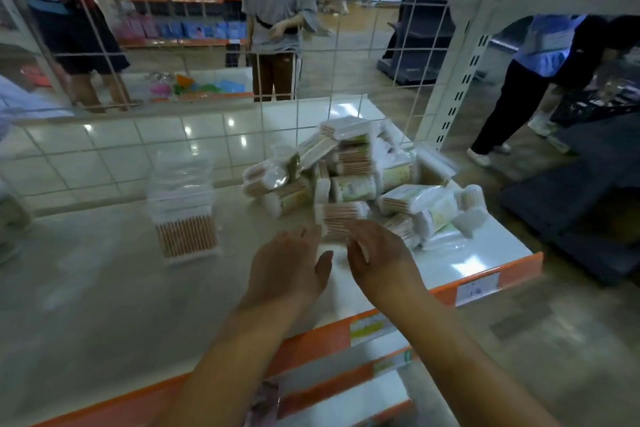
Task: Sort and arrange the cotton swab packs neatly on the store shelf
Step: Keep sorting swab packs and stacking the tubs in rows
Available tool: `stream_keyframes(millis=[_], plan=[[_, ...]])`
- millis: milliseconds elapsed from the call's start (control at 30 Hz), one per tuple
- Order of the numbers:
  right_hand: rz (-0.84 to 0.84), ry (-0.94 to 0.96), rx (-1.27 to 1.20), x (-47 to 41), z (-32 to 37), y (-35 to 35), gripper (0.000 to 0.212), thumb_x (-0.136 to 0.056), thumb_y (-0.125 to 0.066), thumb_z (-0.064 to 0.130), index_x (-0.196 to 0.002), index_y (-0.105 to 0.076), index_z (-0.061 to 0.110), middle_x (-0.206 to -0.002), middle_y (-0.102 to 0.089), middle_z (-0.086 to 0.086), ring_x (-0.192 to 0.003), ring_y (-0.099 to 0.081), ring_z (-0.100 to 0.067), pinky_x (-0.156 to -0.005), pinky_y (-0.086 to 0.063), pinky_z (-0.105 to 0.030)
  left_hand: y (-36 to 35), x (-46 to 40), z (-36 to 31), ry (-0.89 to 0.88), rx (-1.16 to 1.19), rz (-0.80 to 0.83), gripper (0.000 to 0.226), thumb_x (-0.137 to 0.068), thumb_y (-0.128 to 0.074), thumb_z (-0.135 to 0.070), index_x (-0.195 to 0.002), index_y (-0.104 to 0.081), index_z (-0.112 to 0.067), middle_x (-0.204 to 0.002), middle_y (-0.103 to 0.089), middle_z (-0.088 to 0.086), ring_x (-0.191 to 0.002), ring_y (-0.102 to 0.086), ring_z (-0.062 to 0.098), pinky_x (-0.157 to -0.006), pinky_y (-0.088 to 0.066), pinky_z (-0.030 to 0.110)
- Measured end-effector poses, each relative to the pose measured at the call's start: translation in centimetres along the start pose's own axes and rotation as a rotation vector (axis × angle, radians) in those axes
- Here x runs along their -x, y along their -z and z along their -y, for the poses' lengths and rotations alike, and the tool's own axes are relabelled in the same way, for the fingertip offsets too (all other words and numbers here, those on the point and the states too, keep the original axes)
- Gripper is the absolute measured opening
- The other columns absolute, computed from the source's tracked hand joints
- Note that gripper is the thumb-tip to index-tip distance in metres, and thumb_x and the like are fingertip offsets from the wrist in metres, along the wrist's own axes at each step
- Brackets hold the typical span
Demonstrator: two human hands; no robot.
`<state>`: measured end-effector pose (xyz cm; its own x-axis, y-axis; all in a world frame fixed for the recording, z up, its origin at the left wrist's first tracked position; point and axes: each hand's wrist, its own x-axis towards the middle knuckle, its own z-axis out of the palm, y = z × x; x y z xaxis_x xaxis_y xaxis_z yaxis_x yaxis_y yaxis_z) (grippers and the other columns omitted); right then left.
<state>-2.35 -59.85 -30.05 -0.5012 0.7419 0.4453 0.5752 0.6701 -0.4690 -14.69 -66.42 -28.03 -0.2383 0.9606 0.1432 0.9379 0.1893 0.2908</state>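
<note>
Cotton swab pack (341, 218) — just beyond both hands' fingers (356, 230), untouched

Motion-blurred throughout. Print on the heaped cotton swab packs (353, 180) unreadable; count lost in the overlap. Neat stack (183, 208) smeared, layers uncountable. Fingertips of the right hand (377, 253) hidden against a pack (341, 218). Shelf tag (478, 288) illegible.

2 bare forearms show, with no sleeves, watch or bracelets visible on them. The left hand (289, 272) and right hand (379, 262) wear no gloves or rings.
</note>
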Motion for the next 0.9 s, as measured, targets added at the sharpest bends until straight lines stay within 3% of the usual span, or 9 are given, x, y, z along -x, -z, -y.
stream_keyframes(millis=[67,200,400,500,600,733,833,900], plan=[[-0.022,0.024,-0.024,0.1,-1.3,0.8,0.025,-0.076,-0.056,0.003,-0.097,-0.069,0.003,-0.089,-0.07,-0.011,-0.078,-0.068,-0.027,-0.066,-0.05,-0.024,-0.5,-0.6,-1.6,-0.001,0.019,-0.007,0.04,-0.096,-0.037,-0.041,-0.134,-0.039,-0.027,-0.133,-0.047,-0.006,-0.12,-0.044,0.017,-0.093,-0.038,0.029],[-0.081,0.004,-0.074,-0.4,-4.0,2.5,0.027,-0.081,-0.053,0.012,-0.101,-0.069,0.004,-0.098,-0.07,-0.011,-0.089,-0.068,-0.027,-0.074,-0.055,-0.034,-1.6,-2.0,-4.4,0.002,0.031,-0.037,0.036,-0.095,-0.039,-0.04,-0.129,-0.045,-0.032,-0.128,-0.052,-0.007,-0.115,-0.048,0.017,-0.088,-0.039,0.028],[-0.103,0.044,-0.145,-0.8,-8.5,5.3,0.028,-0.087,-0.043,0.016,-0.098,-0.068,0.009,-0.092,-0.068,-0.006,-0.083,-0.065,-0.027,-0.066,-0.055,-0.04,-3.4,-5.2,-8.2,-0.048,0.03,-0.063,0.042,-0.094,-0.044,-0.034,-0.134,-0.041,-0.022,-0.13,-0.051,-0.004,-0.122,-0.044,0.017,-0.093,-0.035,0.028],[-0.133,0.065,-0.13,-1.2,-10.3,6.2,0.025,-0.085,-0.05,0.01,-0.1,-0.07,0.008,-0.093,-0.07,-0.004,-0.083,-0.067,-0.024,-0.063,-0.056,-0.036,-4.7,-6.8,-9.5,-0.102,0.091,-0.137,0.044,-0.087,-0.056,-0.021,-0.129,-0.05,-0.011,-0.121,-0.059,0.006,-0.113,-0.052,0.027,-0.091,-0.042,0.036],[-0.161,0.114,-0.148,-1.5,-12.3,7.1,0.027,-0.087,-0.047,0.015,-0.096,-0.071,0.007,-0.091,-0.07,-0.003,-0.08,-0.067,-0.021,-0.064,-0.054,-0.032,-6.5,-8.2,-10.5,-0.125,0.086,-0.194,0.051,-0.071,-0.064,-0.017,-0.118,-0.058,-0.001,-0.108,-0.065,0.014,-0.096,-0.063,0.034,-0.078,-0.052,0.041],[-0.148,0.117,-0.19,-1.9,-14.8,7.8,0.033,-0.087,-0.042,0.021,-0.094,-0.071,0.006,-0.092,-0.07,-0.003,-0.081,-0.068,-0.021,-0.064,-0.055,-0.034,-7.7,-9.3,-11.7,-0.066,0.126,-0.254,0.053,-0.068,-0.073,-0.003,-0.119,-0.06,-0.003,-0.114,-0.063,0.014,-0.102,-0.061,0.034,-0.082,-0.05,0.043],[-0.127,0.142,-0.197,-2.1,-16.0,7.9,0.032,-0.087,-0.043,0.021,-0.094,-0.071,0.007,-0.092,-0.07,-0.003,-0.08,-0.067,-0.02,-0.064,-0.055,-0.033,-7.8,-9.6,-12.1,0.005,0.143,-0.307,0.048,-0.071,-0.067,0.0,-0.118,-0.061,-0.007,-0.118,-0.062,0.011,-0.109,-0.058,0.03,-0.086,-0.046,0.04],[-0.118,0.161,-0.211,-2.2,-16.4,8.0,0.032,-0.087,-0.043,0.021,-0.093,-0.071,0.007,-0.091,-0.07,-0.002,-0.079,-0.067,-0.018,-0.065,-0.054,-0.031,-7.8,-9.7,-12.0,0.005,0.153,-0.353,0.045,-0.067,-0.07,0.003,-0.111,-0.065,-0.007,-0.11,-0.066,0.01,-0.102,-0.061,0.029,-0.082,-0.048,0.039]])
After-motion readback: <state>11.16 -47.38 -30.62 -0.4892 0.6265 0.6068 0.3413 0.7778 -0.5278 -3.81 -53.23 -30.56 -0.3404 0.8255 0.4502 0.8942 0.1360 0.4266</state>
